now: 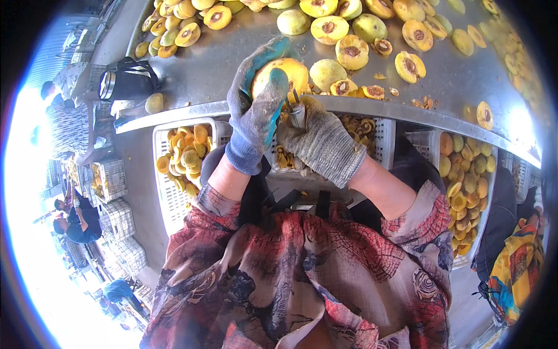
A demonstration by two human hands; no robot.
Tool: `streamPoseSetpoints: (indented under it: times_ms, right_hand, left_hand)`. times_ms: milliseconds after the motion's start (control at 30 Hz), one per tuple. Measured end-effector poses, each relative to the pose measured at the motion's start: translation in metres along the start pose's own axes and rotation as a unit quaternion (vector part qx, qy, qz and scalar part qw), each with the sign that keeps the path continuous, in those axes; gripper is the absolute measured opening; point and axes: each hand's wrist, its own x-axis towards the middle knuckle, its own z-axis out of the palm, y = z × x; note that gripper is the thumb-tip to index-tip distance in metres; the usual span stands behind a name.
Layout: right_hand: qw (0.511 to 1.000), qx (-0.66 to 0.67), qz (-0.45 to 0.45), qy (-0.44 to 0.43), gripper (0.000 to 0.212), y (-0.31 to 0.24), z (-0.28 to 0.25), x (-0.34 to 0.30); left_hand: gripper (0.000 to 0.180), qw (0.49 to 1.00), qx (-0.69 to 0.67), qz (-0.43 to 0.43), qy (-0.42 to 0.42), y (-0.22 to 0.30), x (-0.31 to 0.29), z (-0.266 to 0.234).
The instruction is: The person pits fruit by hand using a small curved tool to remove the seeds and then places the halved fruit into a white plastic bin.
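Over the near edge of the metal table (232,55), my left hand (249,113), in a grey and teal glove, grips a yellow peach half (295,71). Its cut face is mostly hidden from me. My right hand (328,139), in a grey knit glove, is closed round a small metal pitting tool (298,114). The thin tip of this tool is up against the lower side of the fruit. Just right of my hands, another peach half (343,87) and loose pit pieces (373,92) lie on the metal.
Halved peaches (351,51) with pits cover the table's far side. Below its edge stand a left white crate (167,200) and a right crate (465,259), both with peach halves. A black bag (131,82) rests at the left. Other people (81,218) sit farther left.
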Motion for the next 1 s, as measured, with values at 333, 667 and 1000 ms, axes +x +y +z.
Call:
streamPoseSetpoints:
  times_ms: [333,667,1000]
  right_hand:
    - [0.986,0.104,0.123,-0.033,0.028,-0.014,-0.004,-0.005]
    - [0.789,0.451,0.372,-0.19,0.015,-0.035,-0.029,-0.007]
    - [0.54,0.735,0.333,-0.239,0.021,-0.026,-0.025,-0.016]
  left_hand:
    - [0.038,0.997,0.002,-0.058,-0.051,0.005,0.005,-0.001]
    - [0.036,0.955,0.067,-0.169,-0.234,0.011,0.029,-0.023]
    - [0.039,0.994,-0.022,-0.101,-0.046,-0.009,-0.013,-0.029]
